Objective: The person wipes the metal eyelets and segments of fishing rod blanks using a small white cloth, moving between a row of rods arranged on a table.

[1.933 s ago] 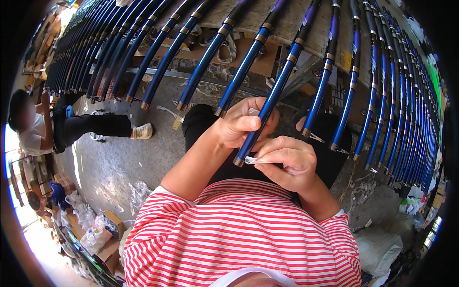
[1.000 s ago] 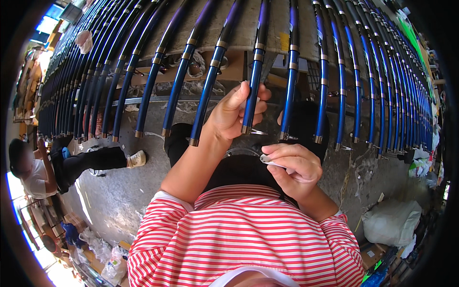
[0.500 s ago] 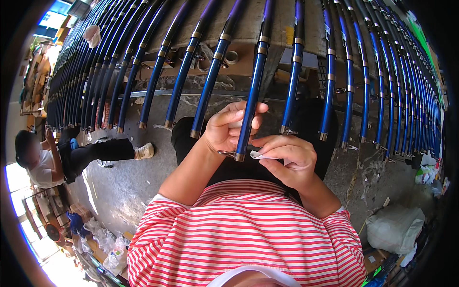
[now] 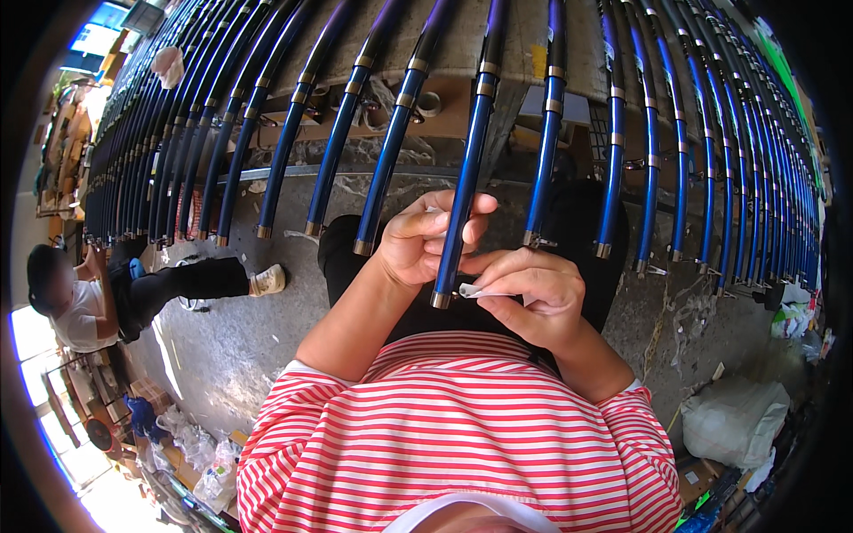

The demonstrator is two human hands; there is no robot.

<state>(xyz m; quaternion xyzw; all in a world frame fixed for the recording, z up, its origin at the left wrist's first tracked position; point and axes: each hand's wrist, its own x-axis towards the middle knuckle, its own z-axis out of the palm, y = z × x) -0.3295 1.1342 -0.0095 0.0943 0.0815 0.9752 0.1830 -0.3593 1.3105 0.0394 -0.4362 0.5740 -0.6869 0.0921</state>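
Note:
A glossy blue fishing rod (image 4: 468, 178) with a metal-coloured end cap (image 4: 440, 300) points toward me, in front of my knees. My left hand (image 4: 411, 238) is wrapped round it near this end, thumb on the left and fingertips showing past its right side. Something small and white shows between the left fingers, too hidden to name. Just right of the end cap, my right hand (image 4: 536, 289) pinches a small folded white piece, like paper or cloth (image 4: 484, 291). Its tip is close beside the rod; I cannot tell whether they touch.
Many similar rods (image 4: 388, 151) lie side by side on a bench (image 4: 577, 35), ends overhanging toward me. A tape roll (image 4: 429, 104) sits below. At left, another person (image 4: 84, 293) sits by the rods. A white sack (image 4: 736, 422) stands right; plastic bags (image 4: 213, 475) lie lower left.
The held rod's end has come slightly nearer me and left. A small shiny part left of its cap no longer shows there. My right hand has shifted slightly left with the white piece.

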